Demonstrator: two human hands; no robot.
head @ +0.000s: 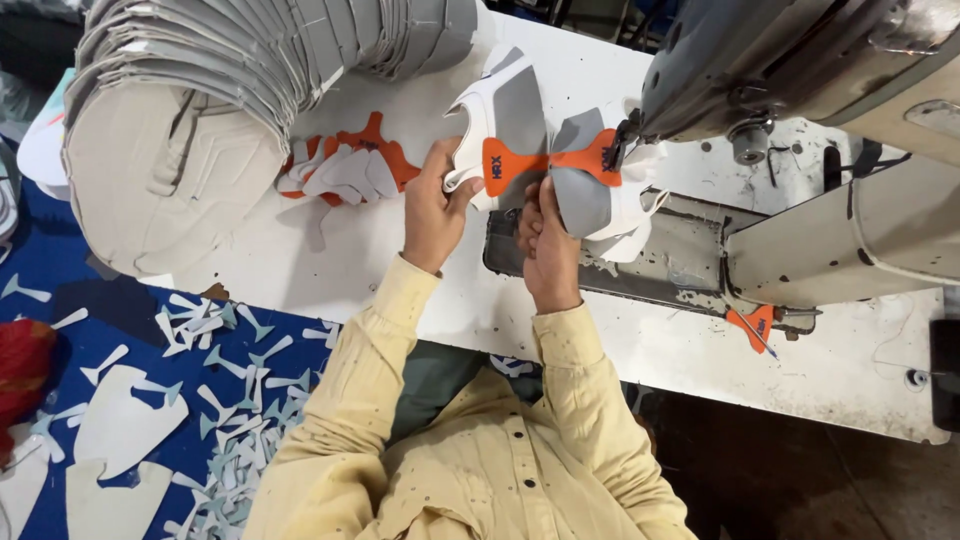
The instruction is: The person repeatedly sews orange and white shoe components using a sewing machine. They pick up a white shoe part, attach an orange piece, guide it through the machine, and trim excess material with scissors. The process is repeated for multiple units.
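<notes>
Nearest me, my left hand [432,215] pinched the white, grey and orange shoe upper [520,140] while my right hand [545,240] fingers pressed it at twelve o'clock under the grey sewing machine [800,60], seam seemingly underway, the stacked grey cut pieces [250,60] at ten o'clock apparently unsewn.

A white worktable [560,330] runs across the scene, its surface scuffed and marked. At its right stands a heavy grey industrial sewing machine [800,70], with a worn metal bed [680,255] set into the tabletop. On the far left of the table a tall curved stack of grey cut pieces [230,90] leans over. Near left, a blue floor covering [60,265] is scattered with pale offcuts [225,390]. The floor at near right is dark and shadowed. Light is even and bright.
</notes>
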